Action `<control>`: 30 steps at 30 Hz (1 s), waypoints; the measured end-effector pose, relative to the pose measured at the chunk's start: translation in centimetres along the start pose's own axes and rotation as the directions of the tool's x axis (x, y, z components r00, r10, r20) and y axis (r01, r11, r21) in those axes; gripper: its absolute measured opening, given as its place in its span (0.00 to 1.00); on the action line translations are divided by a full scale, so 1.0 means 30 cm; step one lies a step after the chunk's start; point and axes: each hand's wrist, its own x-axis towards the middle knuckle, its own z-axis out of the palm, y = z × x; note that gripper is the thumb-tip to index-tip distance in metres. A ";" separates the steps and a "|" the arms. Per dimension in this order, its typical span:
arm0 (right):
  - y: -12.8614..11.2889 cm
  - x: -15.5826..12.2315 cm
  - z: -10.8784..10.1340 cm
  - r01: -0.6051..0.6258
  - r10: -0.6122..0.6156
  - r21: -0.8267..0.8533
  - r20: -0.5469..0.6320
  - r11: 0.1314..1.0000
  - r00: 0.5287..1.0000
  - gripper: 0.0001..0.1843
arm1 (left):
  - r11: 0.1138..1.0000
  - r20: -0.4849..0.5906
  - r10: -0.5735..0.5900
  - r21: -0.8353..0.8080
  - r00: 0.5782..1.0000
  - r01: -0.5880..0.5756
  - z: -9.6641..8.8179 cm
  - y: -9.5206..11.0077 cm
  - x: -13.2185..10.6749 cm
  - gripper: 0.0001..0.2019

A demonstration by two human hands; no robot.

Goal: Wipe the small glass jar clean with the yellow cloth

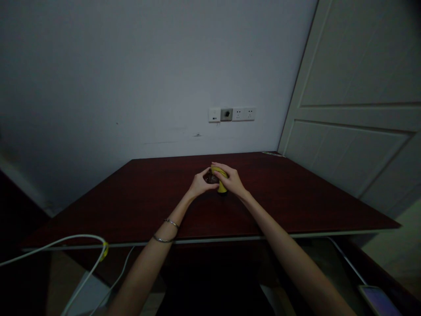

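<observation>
Pale wall (pixel 164 79) backs a dark red table (pixel 131 197) with side edges far out left and right. Near its middle, the right hand (pixel 233 180) curls closed around an upright yellow object (pixel 222 188); the left hand (pixel 199 184), half open, curves about a dark glossy piece (pixel 212 178) beside it, its grip and any contents too dim to tell.

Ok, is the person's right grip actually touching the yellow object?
Touching. The head view shows the right grip against the yellow object, thumb laid across its upper part and fingers at its top.
</observation>
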 end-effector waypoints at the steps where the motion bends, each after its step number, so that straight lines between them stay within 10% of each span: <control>1: -0.013 -0.010 -0.003 0.034 -0.033 -0.004 0.024 0.999 0.999 0.17 | 1.000 -0.004 -0.003 -0.012 1.000 0.003 0.000 0.002 0.001 0.38; 12: 0.029 0.054 0.001 -0.199 0.221 0.318 -0.034 0.927 0.975 0.20 | 0.957 -0.055 -0.134 -0.265 0.989 0.115 0.001 0.026 0.003 0.38; 21: -0.038 0.000 0.021 0.007 0.022 0.254 -0.114 0.967 0.993 0.15 | 0.939 -0.058 -0.113 -0.333 0.992 0.088 0.000 0.033 0.010 0.33; 30: 0.012 0.034 0.031 -0.180 0.248 0.365 -0.149 0.913 0.957 0.22 | 0.928 -0.084 -0.158 -0.354 0.984 0.119 -0.001 0.061 -0.001 0.30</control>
